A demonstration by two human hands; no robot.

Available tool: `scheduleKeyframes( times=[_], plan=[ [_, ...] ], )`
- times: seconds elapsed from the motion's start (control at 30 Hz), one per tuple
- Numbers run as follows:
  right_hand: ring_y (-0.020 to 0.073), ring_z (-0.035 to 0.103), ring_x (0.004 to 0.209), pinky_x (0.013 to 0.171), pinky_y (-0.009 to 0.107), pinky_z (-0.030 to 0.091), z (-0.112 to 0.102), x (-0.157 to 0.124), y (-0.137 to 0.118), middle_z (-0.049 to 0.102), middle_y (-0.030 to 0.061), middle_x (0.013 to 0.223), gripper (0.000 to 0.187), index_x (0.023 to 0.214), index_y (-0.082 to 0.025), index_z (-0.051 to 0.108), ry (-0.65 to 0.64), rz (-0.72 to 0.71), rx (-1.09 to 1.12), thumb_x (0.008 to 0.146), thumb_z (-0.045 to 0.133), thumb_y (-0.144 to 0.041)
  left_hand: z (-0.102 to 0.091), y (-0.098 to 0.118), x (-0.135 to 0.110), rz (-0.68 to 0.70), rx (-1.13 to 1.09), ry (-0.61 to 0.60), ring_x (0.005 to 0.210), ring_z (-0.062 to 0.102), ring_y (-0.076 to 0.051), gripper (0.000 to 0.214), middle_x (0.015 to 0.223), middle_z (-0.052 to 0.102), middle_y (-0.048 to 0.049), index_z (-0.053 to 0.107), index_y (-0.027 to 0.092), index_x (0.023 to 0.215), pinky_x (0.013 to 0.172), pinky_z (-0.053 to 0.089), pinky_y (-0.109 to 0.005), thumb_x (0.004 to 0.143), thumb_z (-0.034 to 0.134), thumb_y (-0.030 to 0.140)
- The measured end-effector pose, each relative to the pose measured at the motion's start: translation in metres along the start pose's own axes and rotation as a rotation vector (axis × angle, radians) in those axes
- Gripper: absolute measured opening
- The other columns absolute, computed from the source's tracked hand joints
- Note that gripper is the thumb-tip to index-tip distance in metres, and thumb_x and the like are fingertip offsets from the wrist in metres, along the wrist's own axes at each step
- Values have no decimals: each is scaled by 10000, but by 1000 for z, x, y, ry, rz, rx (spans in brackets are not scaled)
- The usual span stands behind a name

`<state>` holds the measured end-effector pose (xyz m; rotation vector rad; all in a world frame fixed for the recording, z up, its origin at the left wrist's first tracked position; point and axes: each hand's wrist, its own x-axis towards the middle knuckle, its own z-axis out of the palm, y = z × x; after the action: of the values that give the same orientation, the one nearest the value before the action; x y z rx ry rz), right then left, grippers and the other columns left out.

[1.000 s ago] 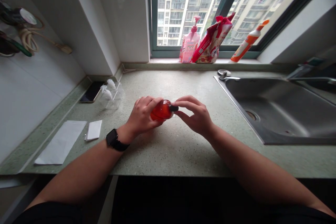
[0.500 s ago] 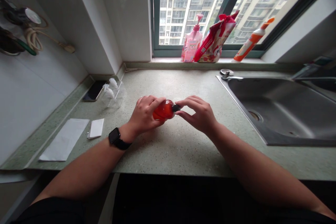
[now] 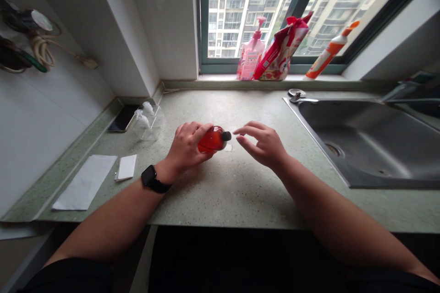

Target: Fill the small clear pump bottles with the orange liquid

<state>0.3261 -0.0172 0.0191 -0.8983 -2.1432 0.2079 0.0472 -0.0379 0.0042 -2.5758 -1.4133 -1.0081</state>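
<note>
A clear bottle of red liquid (image 3: 213, 139) is gripped round its body by my left hand (image 3: 187, 145). It leans to the right above the counter, with its black cap (image 3: 226, 136) on the neck. Part of the bottle is hidden behind my left fingers. Just right of the cap, my right hand (image 3: 263, 144) holds nothing; its thumb and fingers are apart and do not touch the bottle. A small white patch (image 3: 228, 147) shows on the counter below the cap; I cannot make out what it is.
Left on the counter (image 3: 220, 197) lie a white sheet (image 3: 85, 183), a small white pad (image 3: 126, 167), a phone (image 3: 123, 118) and a clear holder (image 3: 151, 126) with white pieces. A steel sink (image 3: 374, 146) is at right. A pink pump bottle (image 3: 250, 57), red bag (image 3: 283, 50) and orange bottle (image 3: 326, 57) line the sill.
My right fingers have let go of the black cap and moved slightly right, spreading apart. The bottle in my left hand has shifted a little up and left.
</note>
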Motion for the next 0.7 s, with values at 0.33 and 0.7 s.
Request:
scheduleKeyframes(
  times=[0.33,0.7],
  plan=[
    [234,698,852,804,424,579,8,-1,4,753,49,934,200,1058,-299,793,34,22,-37,1060,676,-460,0,-1,0,2,11,5,1160,636,-349,675,1279,731,-106,630,292,1490,1072,444,-515,881,844,490],
    [238,701,957,865,427,590,16,-5,1,764,45,1093,294,1339,-356,712,116,-263,-76,1074,658,-243,2,4,-1,30,18,7,1148,636,-345,693,1272,728,-110,611,289,1522,1068,444,-519,900,821,511]
  ],
)
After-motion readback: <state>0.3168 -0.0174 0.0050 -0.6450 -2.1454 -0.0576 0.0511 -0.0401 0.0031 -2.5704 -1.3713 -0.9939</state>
